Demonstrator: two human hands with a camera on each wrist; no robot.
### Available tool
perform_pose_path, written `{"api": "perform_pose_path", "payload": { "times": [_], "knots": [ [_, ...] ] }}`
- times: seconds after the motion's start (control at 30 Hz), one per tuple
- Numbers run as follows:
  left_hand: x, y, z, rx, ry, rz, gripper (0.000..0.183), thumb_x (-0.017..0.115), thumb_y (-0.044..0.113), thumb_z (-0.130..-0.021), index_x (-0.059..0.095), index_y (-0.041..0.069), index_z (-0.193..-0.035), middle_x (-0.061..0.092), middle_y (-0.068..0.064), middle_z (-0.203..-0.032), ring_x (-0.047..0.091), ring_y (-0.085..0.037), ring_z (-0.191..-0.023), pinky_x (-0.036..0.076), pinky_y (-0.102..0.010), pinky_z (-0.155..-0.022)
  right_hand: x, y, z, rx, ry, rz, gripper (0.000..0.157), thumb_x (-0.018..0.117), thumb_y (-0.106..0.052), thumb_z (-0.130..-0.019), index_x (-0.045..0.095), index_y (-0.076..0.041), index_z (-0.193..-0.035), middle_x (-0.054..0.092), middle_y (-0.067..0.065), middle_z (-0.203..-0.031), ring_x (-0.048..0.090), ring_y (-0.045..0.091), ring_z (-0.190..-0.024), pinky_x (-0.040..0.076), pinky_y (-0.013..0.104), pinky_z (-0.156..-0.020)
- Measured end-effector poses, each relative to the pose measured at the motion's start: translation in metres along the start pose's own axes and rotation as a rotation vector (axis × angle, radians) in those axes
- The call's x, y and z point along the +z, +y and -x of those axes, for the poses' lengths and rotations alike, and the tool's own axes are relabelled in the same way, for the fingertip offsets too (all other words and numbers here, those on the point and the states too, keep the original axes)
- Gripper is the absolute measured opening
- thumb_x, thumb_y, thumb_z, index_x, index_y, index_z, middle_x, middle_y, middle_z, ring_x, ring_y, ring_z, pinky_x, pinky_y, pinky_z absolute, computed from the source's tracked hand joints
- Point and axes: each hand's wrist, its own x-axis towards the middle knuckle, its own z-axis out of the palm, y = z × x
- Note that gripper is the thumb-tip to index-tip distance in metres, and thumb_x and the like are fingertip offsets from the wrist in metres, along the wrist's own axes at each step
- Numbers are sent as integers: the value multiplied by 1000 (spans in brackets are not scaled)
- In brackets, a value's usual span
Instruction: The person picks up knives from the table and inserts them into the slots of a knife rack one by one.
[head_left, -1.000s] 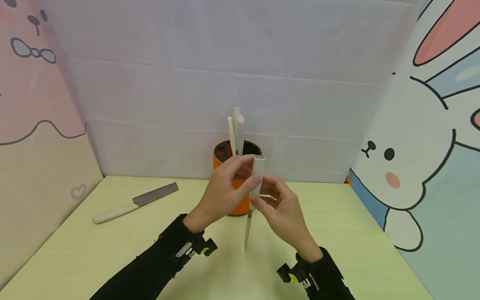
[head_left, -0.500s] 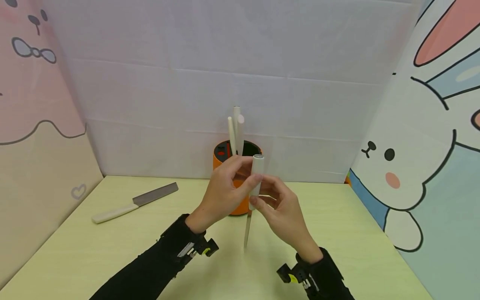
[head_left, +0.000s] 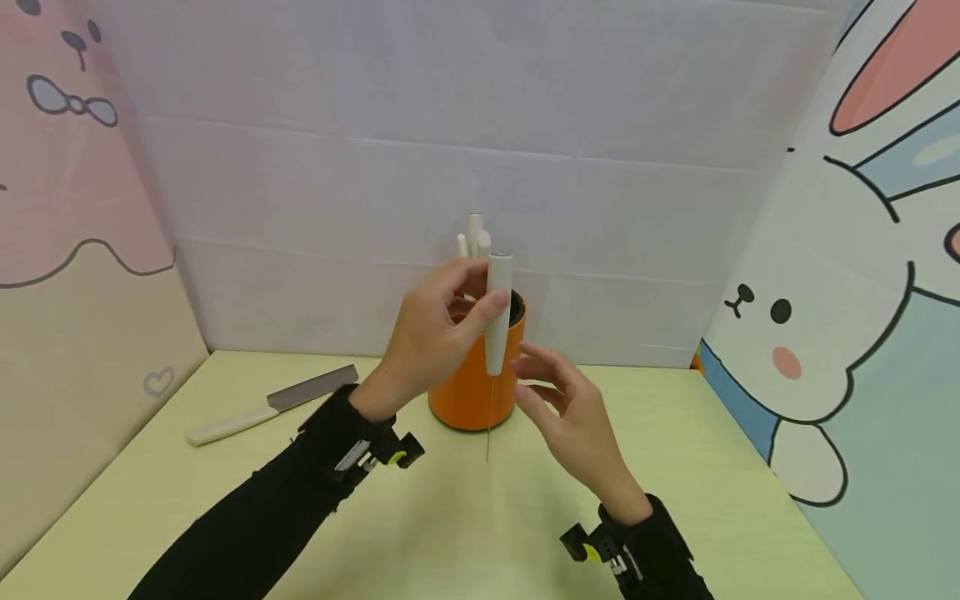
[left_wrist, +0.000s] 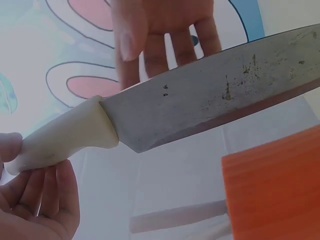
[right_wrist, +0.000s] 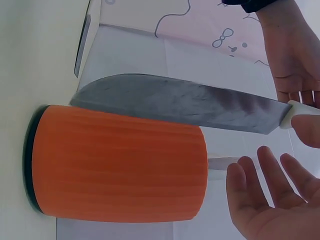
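Observation:
My left hand (head_left: pixel 427 333) grips the upper part of a kitchen knife's white handle, thumb on the near side. The knife (head_left: pixel 498 325) hangs point down in front of the orange knife holder (head_left: pixel 468 396); its broad, stained blade (left_wrist: pixel 210 85) shows side-on in the left wrist view. In the right wrist view the blade (right_wrist: pixel 170 100) overlaps the holder's edge. My right hand (head_left: pixel 566 417) is just right of the knife, fingers loosely bent and apart from the handle, holding nothing. Several white handles (head_left: pixel 476 227) stick up from the holder, partly hidden behind my left hand.
On the left of the pale table (head_left: pixel 652 450) lies a second knife (head_left: pixel 311 389) with a square-ended blade and white handle. A white cloth wall (head_left: pixel 360 208) closes off the back, and cartoon-printed panels stand at both sides.
My left hand has raised the knife and carried it slightly left, toward the holder. My right hand has let go of the handle and stays nearly in place. The knife's blade has turned edge-on to the head view.

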Motion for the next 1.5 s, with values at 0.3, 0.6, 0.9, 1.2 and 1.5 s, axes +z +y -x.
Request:
{"api": "perform_pose_path", "payload": {
  "times": [0.3, 0.6, 0.9, 1.2, 1.5],
  "knots": [
    [-25, 6, -31, -2, 26, -29, 25, 60, 3, -93, 58, -3, -118, 60, -11, -98, 57, -17, -84, 55, -34, -72, -4, 8, -1, -15, 29, 51, 42, 60, 4, -91, 50, -2, -131, 61, 12, -113, 59, 24, -103, 50, 42, -90],
    [-42, 14, -58, -30, 41, -117, 23, 58, 6, -95, 58, -2, -117, 60, -11, -99, 57, -15, -85, 53, -25, -73, -4, 8, -2, 2, 28, 66, 40, 60, 2, -91, 50, 1, -130, 61, 12, -113, 58, 22, -104, 49, 44, -90],
    [-53, 12, -94, -27, 70, -185, 24, 58, 14, -97, 60, 0, -117, 62, -8, -100, 57, -13, -85, 51, -23, -75, -4, 7, -2, 11, 27, 84, 40, 60, 3, -91, 51, -2, -130, 61, 12, -112, 59, 21, -103, 50, 42, -90],
    [-64, -22, -122, -20, 82, -271, 31, 58, 29, -97, 59, 11, -122, 60, 4, -106, 55, -7, -90, 50, -22, -78, -2, 7, -2, 14, 24, 69, 40, 60, 3, -91, 51, -2, -130, 60, 13, -112, 58, 22, -103, 50, 42, -90],
    [-64, -35, -129, -19, 96, -261, 28, 59, 28, -97, 61, 11, -119, 59, 3, -104, 56, -7, -88, 50, -23, -77, 0, 6, -2, 15, 24, 75, 40, 60, 3, -91, 52, -3, -130, 60, 11, -112, 59, 21, -103, 50, 33, -90]
  ]
}}
